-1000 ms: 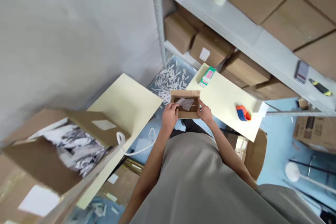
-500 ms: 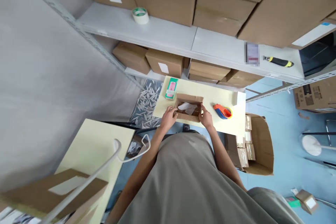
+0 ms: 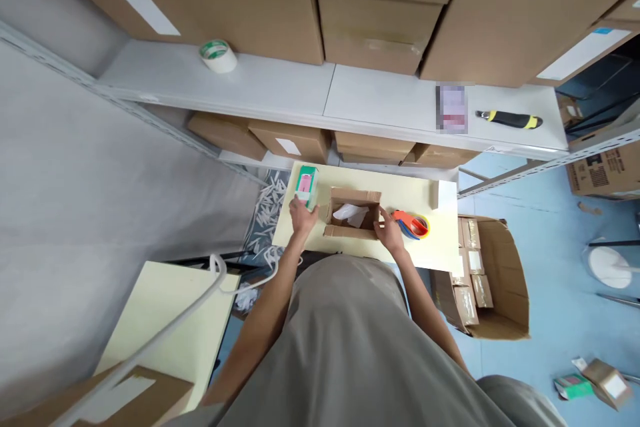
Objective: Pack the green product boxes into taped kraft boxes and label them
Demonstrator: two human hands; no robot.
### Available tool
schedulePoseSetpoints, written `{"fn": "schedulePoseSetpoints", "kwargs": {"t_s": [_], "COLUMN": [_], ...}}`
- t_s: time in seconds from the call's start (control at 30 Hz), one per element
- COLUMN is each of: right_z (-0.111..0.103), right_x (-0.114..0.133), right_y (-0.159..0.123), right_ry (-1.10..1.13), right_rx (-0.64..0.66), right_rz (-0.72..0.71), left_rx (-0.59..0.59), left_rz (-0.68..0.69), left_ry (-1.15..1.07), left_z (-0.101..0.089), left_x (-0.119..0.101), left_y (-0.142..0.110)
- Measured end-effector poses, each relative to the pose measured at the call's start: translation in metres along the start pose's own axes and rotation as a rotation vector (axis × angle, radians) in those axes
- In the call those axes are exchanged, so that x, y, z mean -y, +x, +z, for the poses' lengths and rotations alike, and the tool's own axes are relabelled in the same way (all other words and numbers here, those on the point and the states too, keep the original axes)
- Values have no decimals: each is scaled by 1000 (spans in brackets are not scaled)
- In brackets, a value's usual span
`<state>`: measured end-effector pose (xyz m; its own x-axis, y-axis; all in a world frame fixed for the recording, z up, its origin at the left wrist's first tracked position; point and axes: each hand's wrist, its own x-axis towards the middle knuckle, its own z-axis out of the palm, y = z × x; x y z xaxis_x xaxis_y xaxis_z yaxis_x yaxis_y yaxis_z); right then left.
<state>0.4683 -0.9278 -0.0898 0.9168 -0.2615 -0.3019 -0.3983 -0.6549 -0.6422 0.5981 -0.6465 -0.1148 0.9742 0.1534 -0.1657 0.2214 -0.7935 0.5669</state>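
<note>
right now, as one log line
left hand: at green-and-pink box | right hand: at open carton | carton: white sheet inside | orange-blue item: on table

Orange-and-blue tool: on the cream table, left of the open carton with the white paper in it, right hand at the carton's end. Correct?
Wrong side. The head view shows the orange-and-blue tool on the cream table, but right of the open carton. White paper inside and right hand at the carton's end: both correct.

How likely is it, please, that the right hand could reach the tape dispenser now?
Probably yes: the tape dispenser lies beside the right hand, nothing visible between them; that hand is at the open box.
</note>
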Motion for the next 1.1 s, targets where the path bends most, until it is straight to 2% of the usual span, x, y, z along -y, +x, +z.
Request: {"fn": "schedulePoseSetpoints", "kwargs": {"t_s": [0.13, 0.23, 0.37, 0.53, 0.63, 0.73, 0.87, 1.0, 1.1], "right_z": [-14, -28, -46, -62, -68, -74, -86, -97, -95], "right_x": [2, 2, 1, 8, 24, 45, 66, 68, 59], "right_y": [-8, -16, -28, -35, -34, -28, -17, -10, -7], "right_ry": [106, 184, 230, 281, 280, 209, 62, -12, -32], "right_rx": [-48, -87, -115, -120, -99, -111, -189, -103, -9], "right_rz": [-17, -11, -8, -40, -87, -139, -287, -394, -396], "left_rx": [28, 64, 76, 83, 59, 115, 221, 338, 404], "left_rz": [-203, -282, -261, -194, -81, 81, 263, 560, 648], "left_ry": [57, 53, 15, -90, -249, -418, -346, -119, 17], "left_z": [2, 5, 0, -33, -59, -83, -104, -103, -92], "left_x": [-3, -5, 0, 12, 11, -1, -32, -66, -80], "left_y": [43, 57, 55, 32, 13, -2, -19, -37, -43]}}
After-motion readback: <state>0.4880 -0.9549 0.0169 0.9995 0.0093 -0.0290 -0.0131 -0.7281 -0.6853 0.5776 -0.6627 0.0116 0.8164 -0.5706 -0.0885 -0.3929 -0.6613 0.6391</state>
